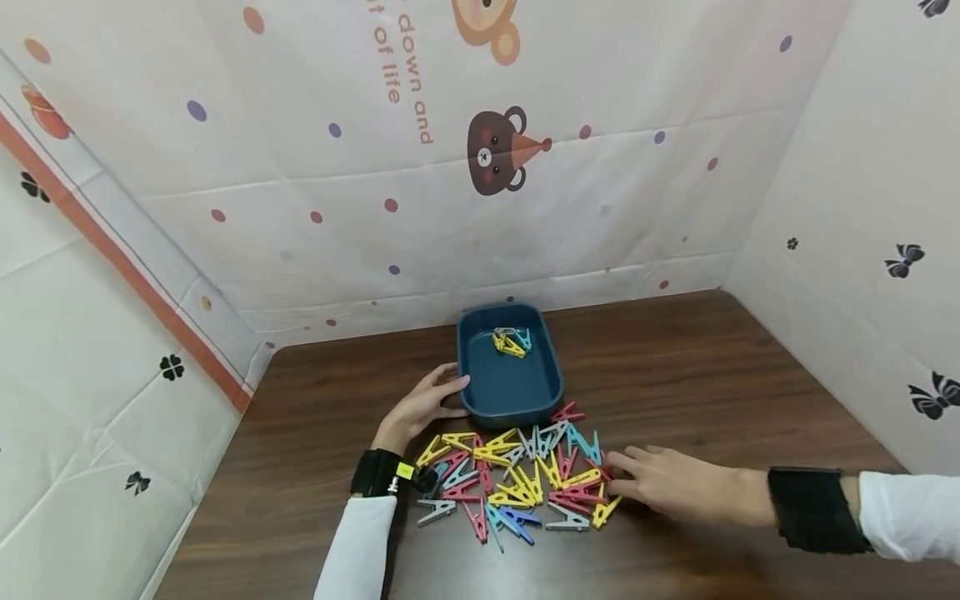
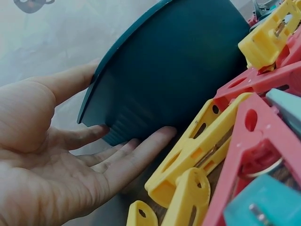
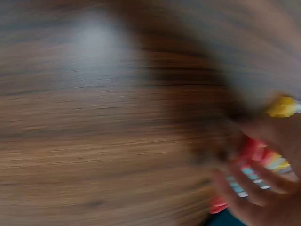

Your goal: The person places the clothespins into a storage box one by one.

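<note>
A dark blue plastic bin (image 1: 510,396) stands on the table, with a few yellow, light blue and grey clothespins (image 1: 512,342) inside at its far end. My left hand (image 1: 423,404) holds the bin by its near left side; in the left wrist view, the thumb lies at the rim and fingers (image 2: 141,157) reach along the lower wall. Many clothespins (image 1: 517,483) in yellow, red, grey and blue lie heaped in front of the bin. At the heap's right edge is my right hand (image 1: 667,483), fingers loosely bent beside red and yellow clothespins. The right wrist view is blurred.
The brown wooden table (image 1: 712,375) extends to both sides of the heap. White printed cloth (image 1: 360,242) hangs behind it and along both sides. The bin's far end stands close to the back cloth.
</note>
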A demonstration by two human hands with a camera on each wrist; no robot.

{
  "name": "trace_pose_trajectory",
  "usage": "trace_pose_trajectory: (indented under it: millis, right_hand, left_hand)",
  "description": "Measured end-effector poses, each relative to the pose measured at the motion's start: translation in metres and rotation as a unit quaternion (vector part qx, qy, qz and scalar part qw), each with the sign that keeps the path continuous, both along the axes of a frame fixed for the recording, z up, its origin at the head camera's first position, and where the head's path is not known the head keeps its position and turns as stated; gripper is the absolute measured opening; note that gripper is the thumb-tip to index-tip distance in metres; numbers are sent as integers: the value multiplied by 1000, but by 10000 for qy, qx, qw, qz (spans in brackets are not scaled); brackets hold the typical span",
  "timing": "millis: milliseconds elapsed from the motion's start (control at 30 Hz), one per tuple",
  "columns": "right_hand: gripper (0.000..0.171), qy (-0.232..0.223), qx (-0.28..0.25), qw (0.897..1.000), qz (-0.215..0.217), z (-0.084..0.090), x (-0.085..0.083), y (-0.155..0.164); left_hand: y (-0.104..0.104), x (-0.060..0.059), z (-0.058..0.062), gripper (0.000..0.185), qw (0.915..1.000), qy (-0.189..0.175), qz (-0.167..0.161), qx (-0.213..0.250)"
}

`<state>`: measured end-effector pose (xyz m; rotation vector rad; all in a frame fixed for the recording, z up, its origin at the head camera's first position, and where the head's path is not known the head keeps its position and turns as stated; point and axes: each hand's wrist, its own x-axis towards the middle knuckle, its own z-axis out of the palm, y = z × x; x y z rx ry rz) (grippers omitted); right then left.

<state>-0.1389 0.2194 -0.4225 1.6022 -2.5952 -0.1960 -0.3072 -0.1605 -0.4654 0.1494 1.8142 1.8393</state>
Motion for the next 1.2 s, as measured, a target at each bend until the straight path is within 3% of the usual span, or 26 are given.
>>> trace_pose_trajectory:
  millis: [233,400,600,800,1000,1200]
  right_hand:
    - [31,693,-18,9967,429,-12,-20,8]
    - [35,1556,207,9832,927,-13,-28,9]
    - [32,1878,19,9735,1302,-14,-37,11]
    - [15,1597,-246,9778,1331,-14,-46,11]
    - [14,699,-826,9884,1067,-15,-48,10]
    - [9,317,-1408,9856,885,-20,-47,6]
  left_hand:
    - [2,-2,0,64,9999,-66,80,-20]
    - [3,-3,-1,65,10000,-74,3,0]
    - [2,-3,-2,63,9999,-117,34,2]
    - [2,-4,-2,66,10000,-74,47,9]
    - [3,-3,-1,68,9999,-100,-18,-8]
    - [1,-3,0,66,10000,-88,-1,-10]
